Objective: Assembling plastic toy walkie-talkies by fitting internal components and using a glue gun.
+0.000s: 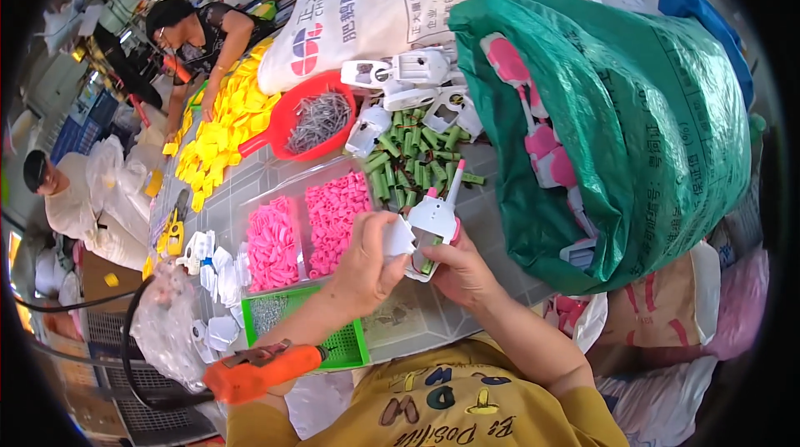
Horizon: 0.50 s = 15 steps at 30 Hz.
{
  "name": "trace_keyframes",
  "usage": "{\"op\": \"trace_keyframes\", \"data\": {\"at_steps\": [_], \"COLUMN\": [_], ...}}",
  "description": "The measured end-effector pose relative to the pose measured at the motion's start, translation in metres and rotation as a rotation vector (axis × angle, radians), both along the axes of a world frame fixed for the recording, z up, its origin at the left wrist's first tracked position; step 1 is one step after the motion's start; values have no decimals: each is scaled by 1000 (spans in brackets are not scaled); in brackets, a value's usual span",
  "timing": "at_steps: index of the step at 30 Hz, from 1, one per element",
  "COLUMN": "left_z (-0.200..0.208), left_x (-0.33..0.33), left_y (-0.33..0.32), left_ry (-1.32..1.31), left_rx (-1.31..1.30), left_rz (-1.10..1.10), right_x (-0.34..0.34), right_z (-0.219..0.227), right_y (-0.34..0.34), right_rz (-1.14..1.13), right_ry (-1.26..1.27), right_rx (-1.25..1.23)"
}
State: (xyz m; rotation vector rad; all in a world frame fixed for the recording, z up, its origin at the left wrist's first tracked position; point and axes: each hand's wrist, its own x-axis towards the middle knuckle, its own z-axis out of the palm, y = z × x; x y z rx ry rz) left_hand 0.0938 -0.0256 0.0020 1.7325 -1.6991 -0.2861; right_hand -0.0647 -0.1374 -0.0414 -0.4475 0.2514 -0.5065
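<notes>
My right hand (pixel 467 272) grips a white plastic housing (pixel 433 218) with a pink-tipped stem pointing away from me. A green cylindrical cell shows inside its open compartment. In my left hand (pixel 364 259) is a white plastic cover (pixel 398 239), pinched at the near-left side of the housing; whether the two touch is hard to tell. Beyond my hands lies a pile of green cylindrical cells (pixel 425 151), with white plastic shells (pixel 417 72) behind it. Small pink parts (pixel 333 205) fill a clear divided tray left of my hands.
A large green sack (pixel 667 114) with pink-and-white pieces stands at the right. Left of centre are a red scoop of screws (pixel 321 122) and yellow parts (pixel 229 122). An orange power tool (pixel 262 372) is by my left forearm, beside a green tray (pixel 358 347). Two people work at left.
</notes>
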Motion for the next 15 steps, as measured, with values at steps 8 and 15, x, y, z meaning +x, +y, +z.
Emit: {"op": "trace_keyframes", "data": {"at_steps": [8, 15], "left_z": [4, -3], "left_x": [-45, -55], "left_y": [-12, -17], "left_ry": [-157, -298], "left_rx": [-132, -130], "left_rz": [149, 242], "right_x": [-9, -1], "right_z": [-8, -8], "right_y": [-10, -8], "right_rz": [-65, -101], "right_ry": [-118, -159], "right_rx": [26, 90]}}
